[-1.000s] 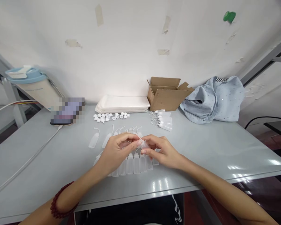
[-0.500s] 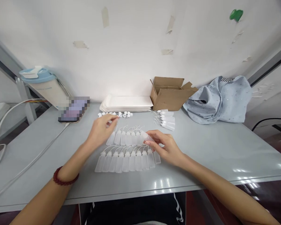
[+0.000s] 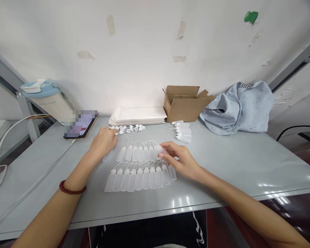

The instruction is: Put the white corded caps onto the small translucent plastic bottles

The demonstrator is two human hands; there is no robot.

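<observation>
My left hand (image 3: 103, 143) is palm down at the left end of a loose row of small white caps (image 3: 128, 130). Its fingers stretch toward the caps, thumb a little apart; the far fingertips are partly hidden. A translucent bottle (image 3: 107, 157) shows partly under this hand. My right hand (image 3: 182, 159) pinches a small translucent squeeze bottle (image 3: 162, 150) by thumb and fingers at the right end of the back row. Several similar bottles (image 3: 141, 154) with thin strap-like tails lie in that row. A front row of bottles (image 3: 138, 181) lies nearer me.
Behind the caps lies a stack of white sheets or envelopes (image 3: 142, 115). An open cardboard box (image 3: 186, 109) stands beside it, several tailed bottles (image 3: 182, 132) before it. A pale blue cloth (image 3: 237, 110) is at right; a phone (image 3: 80, 124) on a cable and a tumbler (image 3: 50, 101) at left.
My left hand has moved left and down from above the back row to the caps' left end, uncovering the bottle there. My right hand keeps its bottle in nearly the same place.
</observation>
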